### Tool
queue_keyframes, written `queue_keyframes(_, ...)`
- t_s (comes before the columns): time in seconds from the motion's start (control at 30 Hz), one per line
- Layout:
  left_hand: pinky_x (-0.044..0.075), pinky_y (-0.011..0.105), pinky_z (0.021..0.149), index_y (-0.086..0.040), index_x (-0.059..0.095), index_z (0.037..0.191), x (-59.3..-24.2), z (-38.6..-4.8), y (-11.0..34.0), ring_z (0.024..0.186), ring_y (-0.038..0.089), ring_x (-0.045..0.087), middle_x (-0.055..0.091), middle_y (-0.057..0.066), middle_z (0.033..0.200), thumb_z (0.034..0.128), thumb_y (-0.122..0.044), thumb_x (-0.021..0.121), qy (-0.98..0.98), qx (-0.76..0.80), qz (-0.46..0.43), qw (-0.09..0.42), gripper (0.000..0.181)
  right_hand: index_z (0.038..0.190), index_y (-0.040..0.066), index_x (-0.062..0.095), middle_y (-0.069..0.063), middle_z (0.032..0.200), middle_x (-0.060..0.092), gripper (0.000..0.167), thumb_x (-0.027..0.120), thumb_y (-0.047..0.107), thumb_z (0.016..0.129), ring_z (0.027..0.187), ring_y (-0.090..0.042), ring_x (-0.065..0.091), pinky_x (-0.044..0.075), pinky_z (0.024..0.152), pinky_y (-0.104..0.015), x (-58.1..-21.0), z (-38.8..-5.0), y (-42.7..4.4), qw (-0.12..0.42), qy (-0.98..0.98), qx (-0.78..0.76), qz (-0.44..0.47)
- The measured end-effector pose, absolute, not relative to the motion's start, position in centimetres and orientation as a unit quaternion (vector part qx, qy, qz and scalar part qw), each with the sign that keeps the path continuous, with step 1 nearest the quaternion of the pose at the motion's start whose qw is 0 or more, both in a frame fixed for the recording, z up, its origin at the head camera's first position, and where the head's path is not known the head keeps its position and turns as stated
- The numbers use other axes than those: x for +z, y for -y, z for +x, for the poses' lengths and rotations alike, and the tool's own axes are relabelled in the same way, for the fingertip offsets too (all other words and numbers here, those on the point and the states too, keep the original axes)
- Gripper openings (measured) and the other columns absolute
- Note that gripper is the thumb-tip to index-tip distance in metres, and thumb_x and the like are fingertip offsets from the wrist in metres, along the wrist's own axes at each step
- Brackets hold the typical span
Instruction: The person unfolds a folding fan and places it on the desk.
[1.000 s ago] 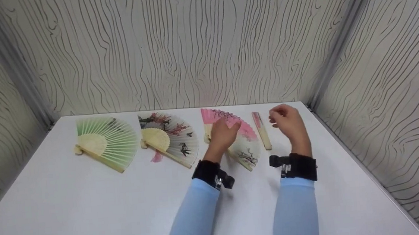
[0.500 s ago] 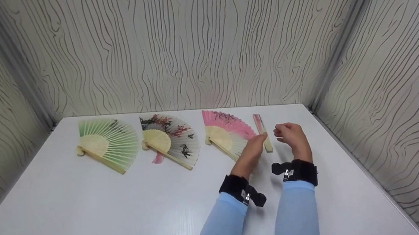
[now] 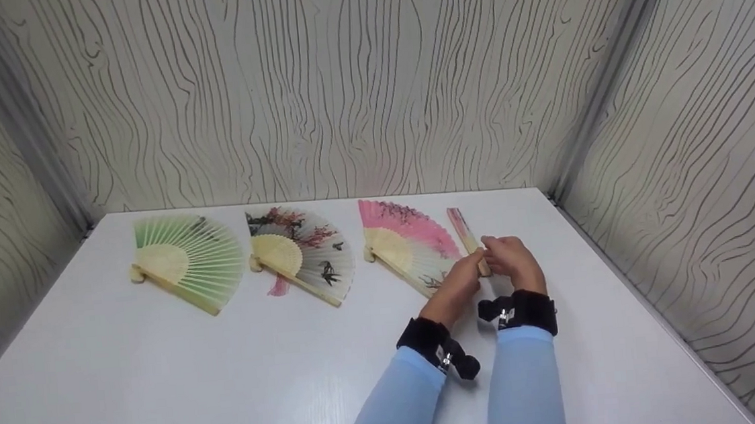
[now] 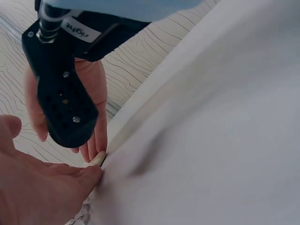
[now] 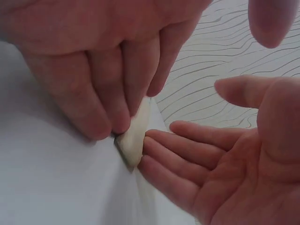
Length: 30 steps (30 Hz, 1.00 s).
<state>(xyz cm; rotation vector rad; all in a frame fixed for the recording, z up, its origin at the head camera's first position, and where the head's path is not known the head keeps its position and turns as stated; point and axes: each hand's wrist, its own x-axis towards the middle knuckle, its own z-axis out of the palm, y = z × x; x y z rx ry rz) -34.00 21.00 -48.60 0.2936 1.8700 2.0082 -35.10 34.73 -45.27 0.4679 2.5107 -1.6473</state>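
A folded hand fan (image 3: 459, 224) lies on the white table with its pink-tinted end away from the person. My left hand (image 3: 458, 283) touches the near end from the left. From the right, the fingertips of my right hand (image 3: 515, 262) meet that same end. The right wrist view shows the wooden end of the fan (image 5: 135, 140) between the straight fingers of the left hand (image 5: 101, 61) and right hand (image 5: 229, 164), both thumbs off it. In the left wrist view, only a tip of the fan (image 4: 98, 158) shows between both hands' fingertips.
Spread fans line up to the left: a pink one (image 3: 413, 233) close by the left hand, one with dark and red blossoms (image 3: 309, 244) and a pink tassel (image 3: 279, 286), and a green one (image 3: 213, 258). Patterned walls (image 3: 301, 97) border the white table (image 3: 182, 389).
My left hand has moved right, off the pink spread fan and to the folded fan's near end. The right hand has come down and left onto its other side.
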Motion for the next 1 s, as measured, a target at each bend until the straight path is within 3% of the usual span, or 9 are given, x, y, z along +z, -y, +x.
queue_keyframes(0.2,0.050,0.056,0.124,0.003,0.067,0.139,-47.7,-33.0,-20.8,0.142,0.037,0.059,0.064,0.019,0.151,0.1068,-0.037,0.057,-0.689,0.686,0.071,0.223,0.052,0.151,-0.018,0.041,-0.040,0.150,0.058,0.067,0.043,0.034,0.109,0.132,-0.046,0.068,0.059,0.113,-0.051,-43.9,-33.1,-36.2,0.076,-0.852,-0.478,0.198)
queue_keyframes(0.27,0.047,0.057,0.126,0.005,0.061,0.146,-47.4,-32.7,-20.9,0.147,0.040,0.055,0.059,0.021,0.156,0.1056,-0.039,0.058,-0.704,0.674,0.062,0.214,0.059,0.152,-0.017,0.040,-0.040,0.151,0.057,0.068,0.043,0.036,0.109,0.134,-0.048,0.065,0.056,0.117,-0.053,-43.6,-32.9,-36.4,0.090,-0.861,-0.460,0.199)
queue_keyframes(0.4,0.038,0.059,0.133,-0.002,0.049,0.159,-47.4,-32.3,-21.0,0.158,0.041,0.046,0.049,0.019,0.169,0.1041,-0.046,0.059,-0.716,0.671,0.038,0.186,0.072,0.157,-0.016,0.035,-0.038,0.159,0.047,0.074,0.045,0.041,0.111,0.147,-0.050,0.051,0.046,0.128,-0.056,-43.8,-33.4,-36.2,0.104,-0.867,-0.458,0.165)
queue_keyframes(0.53,0.036,0.057,0.134,-0.010,0.061,0.151,-47.9,-32.0,-21.0,0.157,0.036,0.048,0.057,0.012,0.163,0.1058,-0.048,0.057,-0.686,0.700,0.063,0.190,0.060,0.161,-0.015,0.028,-0.035,0.166,0.037,0.078,0.047,0.041,0.111,0.154,-0.050,0.043,0.040,0.132,-0.057,-44.4,-33.9,-35.7,0.111,-0.856,-0.483,0.145)
queue_keyframes(0.73,0.035,0.054,0.135,-0.020,0.075,0.133,-48.5,-32.0,-21.3,0.151,0.030,0.055,0.068,0.003,0.150,0.1096,-0.045,0.051,-0.657,0.721,0.111,0.192,0.042,0.153,-0.017,0.039,-0.036,0.159,0.045,0.070,0.045,0.036,0.108,0.145,-0.049,0.052,0.046,0.126,-0.057,-44.6,-34.0,-35.6,0.083,-0.862,-0.472,0.167)
queue_keyframes(0.83,0.038,0.050,0.133,-0.017,0.077,0.128,-48.4,-32.1,-21.3,0.146,0.031,0.059,0.072,0.005,0.143,0.1104,-0.040,0.049,-0.651,0.727,0.111,0.190,0.040,0.149,-0.019,0.044,-0.037,0.151,0.052,0.066,0.045,0.030,0.104,0.132,-0.047,0.057,0.051,0.118,-0.053,-44.7,-33.9,-35.6,0.066,-0.871,-0.448,0.191)
queue_keyframes(1.0,0.046,0.048,0.123,-0.012,0.080,0.120,-48.2,-32.1,-21.5,0.131,0.028,0.066,0.076,0.008,0.131,0.1096,-0.038,0.049,-0.670,0.713,0.094,0.185,0.041,0.129,-0.019,0.061,-0.027,0.116,0.066,0.049,0.055,0.016,0.095,0.098,-0.034,0.062,0.055,0.084,-0.035,-45.2,-33.9,-35.4,0.023,-0.874,-0.437,0.213)
